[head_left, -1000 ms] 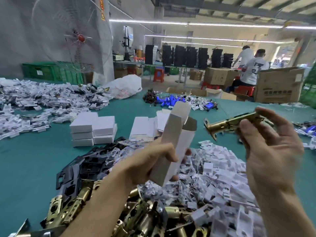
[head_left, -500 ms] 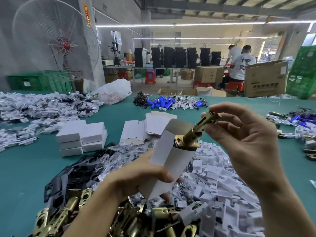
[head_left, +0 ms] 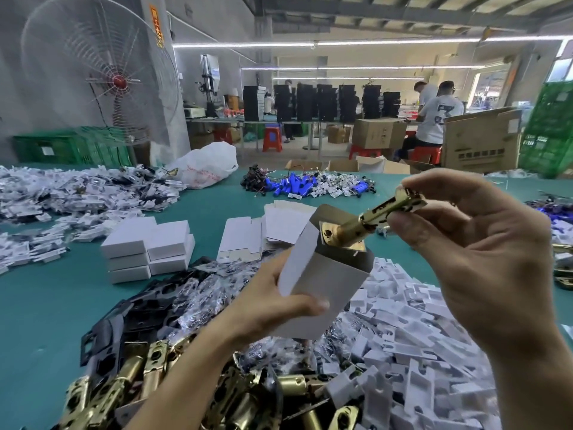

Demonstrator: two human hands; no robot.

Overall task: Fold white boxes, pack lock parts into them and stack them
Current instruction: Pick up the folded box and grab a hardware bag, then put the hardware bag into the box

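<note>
My left hand grips an open white box, tilted with its mouth up and to the right. My right hand pinches the far end of a brass latch. The latch's faceplate end sits in the box's mouth. Closed white boxes stand stacked at the left on the green table. Flat unfolded boxes lie behind the held box. Brass latches and black plates are heaped below my arms.
White plastic parts are piled at the lower right, more white parts at the far left. Blue parts and a white bag lie at the table's far edge. Two people work beyond it, near cardboard cartons.
My right hand swung the brass latch from level at the right down to the box and put its faceplate end into the mouth. The left hand turned the box's mouth toward it.
</note>
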